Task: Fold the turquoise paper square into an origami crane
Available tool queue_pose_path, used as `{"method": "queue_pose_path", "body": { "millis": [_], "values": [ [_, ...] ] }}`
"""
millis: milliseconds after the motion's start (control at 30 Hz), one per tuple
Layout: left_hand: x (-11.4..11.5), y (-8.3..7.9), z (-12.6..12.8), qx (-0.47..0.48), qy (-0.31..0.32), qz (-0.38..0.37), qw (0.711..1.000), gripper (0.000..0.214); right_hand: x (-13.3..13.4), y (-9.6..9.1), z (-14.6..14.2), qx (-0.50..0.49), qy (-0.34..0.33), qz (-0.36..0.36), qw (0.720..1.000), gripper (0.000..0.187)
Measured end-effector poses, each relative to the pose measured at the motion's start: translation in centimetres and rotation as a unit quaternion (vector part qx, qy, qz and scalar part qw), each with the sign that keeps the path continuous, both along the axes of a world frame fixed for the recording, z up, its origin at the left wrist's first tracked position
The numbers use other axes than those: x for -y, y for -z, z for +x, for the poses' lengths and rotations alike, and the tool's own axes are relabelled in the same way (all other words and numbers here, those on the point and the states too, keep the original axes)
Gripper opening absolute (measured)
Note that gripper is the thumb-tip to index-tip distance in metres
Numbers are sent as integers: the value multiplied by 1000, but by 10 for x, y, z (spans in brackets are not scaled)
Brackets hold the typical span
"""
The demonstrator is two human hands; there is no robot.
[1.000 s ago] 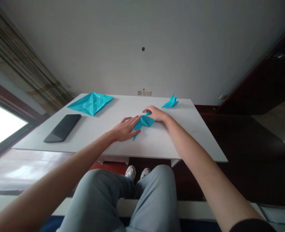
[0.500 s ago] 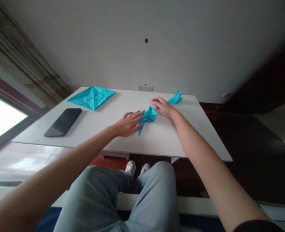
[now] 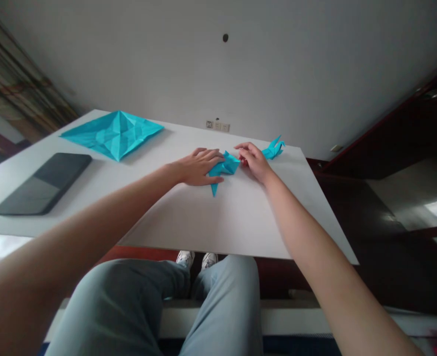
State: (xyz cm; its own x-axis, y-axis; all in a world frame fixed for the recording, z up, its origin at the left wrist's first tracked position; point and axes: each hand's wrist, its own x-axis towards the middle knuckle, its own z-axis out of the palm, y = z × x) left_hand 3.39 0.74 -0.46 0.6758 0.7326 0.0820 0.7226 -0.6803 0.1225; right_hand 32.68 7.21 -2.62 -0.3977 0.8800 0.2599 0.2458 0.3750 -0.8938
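Observation:
A small, partly folded piece of blue origami paper (image 3: pixel 230 164) lies on the white table in front of me. My left hand (image 3: pixel 200 168) rests flat across its left side with the fingers spread, and a pointed flap sticks out below the thumb. Just right of the paper is my right hand (image 3: pixel 254 162), its fingers loosely bent and apart, with nothing visible in them. The fingertips are close to the paper's right edge; whether they touch it I cannot tell. Behind the right hand stands a finished blue paper crane (image 3: pixel 275 150), partly covered by that hand.
A large creased blue paper sheet (image 3: pixel 110 134) lies at the table's back left. Nearer, on the left, is a black phone (image 3: pixel 45 184). The white table (image 3: pixel 218 227) ends just before my knees. Wall sockets (image 3: pixel 217 126) show behind it.
The view has shifted, so the phone and large sheet appear larger and further left. My right fingers have bent more beside the folded paper. The left hand still presses on it.

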Motion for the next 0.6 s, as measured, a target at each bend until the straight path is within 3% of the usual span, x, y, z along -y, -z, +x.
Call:
{"method": "queue_pose_path", "body": {
  "millis": [233, 367, 433, 533, 600],
  "values": [
    [-1, 5, -10, 50, 25, -34, 998, 98, 10, -6, 3, 32, 23, 49, 998, 31],
    [-2, 5, -14, 83, 54, -45, 994, 82, 12, -10, 7, 124, 38, 129, 983, 47],
    [-7, 7, -14, 114, 61, -42, 991, 68, 14, -11, 9, 141, 23, 127, 982, 59],
    [-15, 10, -14, 135, 75, -34, 987, 66, 19, -12, 10, 157, -3, 101, 983, 78],
    [-16, 11, -14, 138, 75, -32, 987, 65, 22, -14, 11, 166, 4, 99, 981, 75]
  ]
}}
